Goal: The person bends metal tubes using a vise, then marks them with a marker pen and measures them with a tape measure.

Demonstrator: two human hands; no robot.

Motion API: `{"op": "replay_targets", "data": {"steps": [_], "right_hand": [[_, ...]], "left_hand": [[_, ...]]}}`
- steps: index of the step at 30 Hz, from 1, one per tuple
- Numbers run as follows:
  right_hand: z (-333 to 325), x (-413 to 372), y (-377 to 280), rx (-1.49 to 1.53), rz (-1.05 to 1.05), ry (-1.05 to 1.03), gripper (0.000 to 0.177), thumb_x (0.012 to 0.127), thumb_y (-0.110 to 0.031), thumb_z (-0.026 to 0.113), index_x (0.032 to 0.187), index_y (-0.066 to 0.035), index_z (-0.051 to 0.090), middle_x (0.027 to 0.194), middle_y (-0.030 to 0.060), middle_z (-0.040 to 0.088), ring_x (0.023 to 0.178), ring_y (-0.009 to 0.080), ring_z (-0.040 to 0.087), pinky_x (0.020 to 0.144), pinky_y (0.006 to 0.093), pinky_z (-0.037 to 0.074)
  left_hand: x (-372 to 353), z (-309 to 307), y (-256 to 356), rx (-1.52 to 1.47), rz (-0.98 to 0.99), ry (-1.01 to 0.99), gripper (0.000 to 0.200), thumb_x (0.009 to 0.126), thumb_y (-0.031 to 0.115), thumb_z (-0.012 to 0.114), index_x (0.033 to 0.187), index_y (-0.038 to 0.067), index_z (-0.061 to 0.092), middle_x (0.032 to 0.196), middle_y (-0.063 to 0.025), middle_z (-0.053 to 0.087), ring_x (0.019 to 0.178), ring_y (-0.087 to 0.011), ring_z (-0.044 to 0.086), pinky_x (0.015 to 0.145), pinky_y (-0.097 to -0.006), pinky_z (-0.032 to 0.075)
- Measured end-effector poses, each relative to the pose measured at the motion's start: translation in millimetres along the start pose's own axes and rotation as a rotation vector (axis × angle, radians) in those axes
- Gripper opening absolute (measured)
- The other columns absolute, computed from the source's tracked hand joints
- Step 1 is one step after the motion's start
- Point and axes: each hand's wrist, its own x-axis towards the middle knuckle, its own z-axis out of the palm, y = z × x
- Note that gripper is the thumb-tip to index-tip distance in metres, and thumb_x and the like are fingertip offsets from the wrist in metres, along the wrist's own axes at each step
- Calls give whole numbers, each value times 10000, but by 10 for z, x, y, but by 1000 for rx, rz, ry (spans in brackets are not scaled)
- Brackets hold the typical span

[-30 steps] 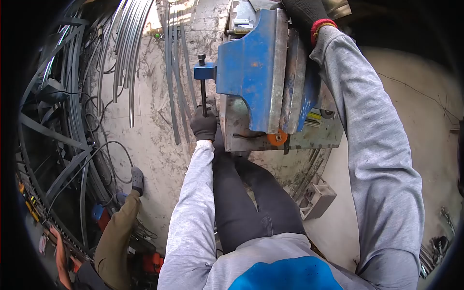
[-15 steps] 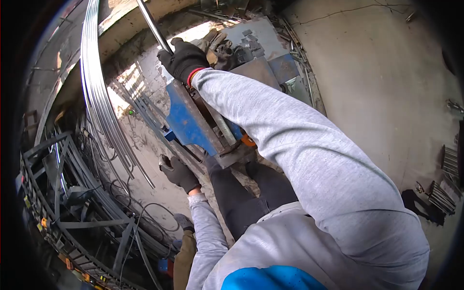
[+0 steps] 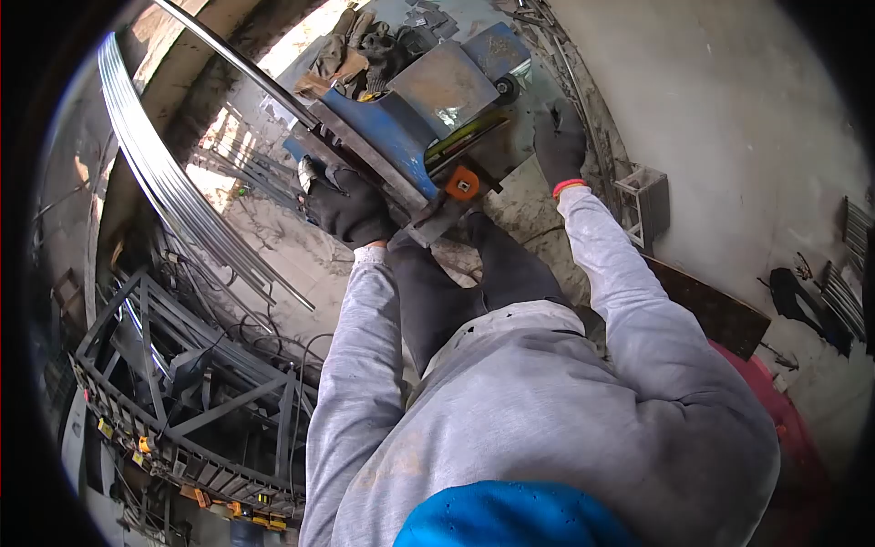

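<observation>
A long metal tube (image 3: 239, 62) runs from the upper left down to a blue machine (image 3: 383, 128) with a rusty steel top. At the machine's left side is my left hand (image 3: 351, 205), in a dark glove with greyish patches at the fingertips. Its fingers are curled by the steel edge, and what they grip is hidden. My right hand (image 3: 558, 146), in a dark glove with a red cuff, is to the right of the machine, apart from the tube. Its fingers look loosely stretched, with nothing visible in them. An orange part (image 3: 463, 183) sits at the machine's near end.
A bundle of shiny tubes (image 3: 173, 196) curves along the left. Below it stands a dark metal frame (image 3: 228, 415) with tools along its edge. Old gloves or rags (image 3: 360, 50) lie beyond the machine. A grey crate (image 3: 643, 205) stands by the right wall.
My right hand has let go of the tube and moved right, past the machine. My left hand has come up to the machine's side. The camera view has shifted.
</observation>
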Motion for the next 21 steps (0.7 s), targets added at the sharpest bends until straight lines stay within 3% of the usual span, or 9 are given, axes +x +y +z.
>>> {"op": "replay_targets", "data": {"steps": [2, 4, 6, 7, 9, 11, 14, 19, 21], "right_hand": [[-122, -360, 816, -146, 220, -204, 253, 877, -223, 693, 1075, -67, 672, 994, 165, 685, 904, 366, 667, 815, 463, 531], [-107, -552, 1043, -134, 308, -332, 265, 860, -227, 698, 1085, -87, 678, 1033, 166, 679, 927, 379, 658, 811, 475, 529], [-39, -709, 951, -486, -155, -369, 272, 865, -226, 702, 1110, -115, 661, 1058, 138, 663, 977, 324, 660, 857, 461, 519], [60, -679, 891, -455, -153, -387, 272, 865, -226, 702, 1110, -115, 661, 1058, 138, 663, 977, 324, 660, 857, 461, 519], [350, -467, 827, -616, -538, -304, 241, 860, -278, 699, 1085, -189, 701, 1179, 132, 627, 1072, 340, 628, 932, 491, 473], [763, -247, 1047, -803, -605, -287, 216, 896, -261, 647, 1097, -222, 715, 1155, 97, 653, 1105, 291, 623, 973, 496, 433], [1077, 79, 1186, -951, -494, -557, 195, 940, -211, 583, 1040, -220, 751, 1049, 38, 732, 1009, 279, 701, 853, 497, 485], [1087, 364, 1393, -828, -583, -621, 223, 927, -179, 594, 1092, -182, 744, 1107, 104, 734, 988, 318, 724, 849, 497, 520], [800, 362, 1477, -486, -627, -624, 287, 885, -183, 641, 1160, -151, 716, 1153, 154, 706, 1009, 368, 702, 897, 502, 525]], "left_hand": [[22, 54, -35, -18, 67, 41, 543, 982, 342, 500, 1373, -27, 583, 1292, -279, 634, 1206, -464, 582, 1074, -509, 417], [1, 66, 40, -13, 59, 71, 542, 977, 334, 501, 1368, -32, 586, 1289, -276, 636, 1206, -456, 585, 1077, -504, 417], [-25, 57, 27, 17, 46, 87, 535, 964, 323, 506, 1352, -33, 601, 1282, -270, 645, 1207, -443, 592, 1087, -487, 415], [-32, 31, 60, 35, -13, 46, 554, 972, 335, 494, 1383, -27, 578, 1336, -274, 615, 1255, -449, 561, 1107, -488, 400], [-38, 35, 101, 40, 17, 76, 549, 973, 330, 497, 1383, -26, 578, 1319, -271, 624, 1242, -447, 571, 1097, -486, 410], [-71, 44, 125, 37, 19, 99, 540, 971, 324, 505, 1377, -22, 588, 1295, -271, 636, 1228, -443, 583, 1088, -483, 417], [-94, 62, 151, -9, -57, 113, 561, 959, 334, 495, 1381, -22, 596, 1264, -248, 675, 1180, -391, 636, 1070, -436, 444], [-55, 75, 71, -20, -26, 117, 505, 942, 315, 525, 1322, -1, 627, 1192, -221, 700, 1119, -379, 663, 1015, -446, 477], [-84, 64, 120, -4, -23, 148, 492, 943, 315, 534, 1307, 0, 634, 1192, -226, 699, 1126, -385, 662, 1022, -446, 477]]}}
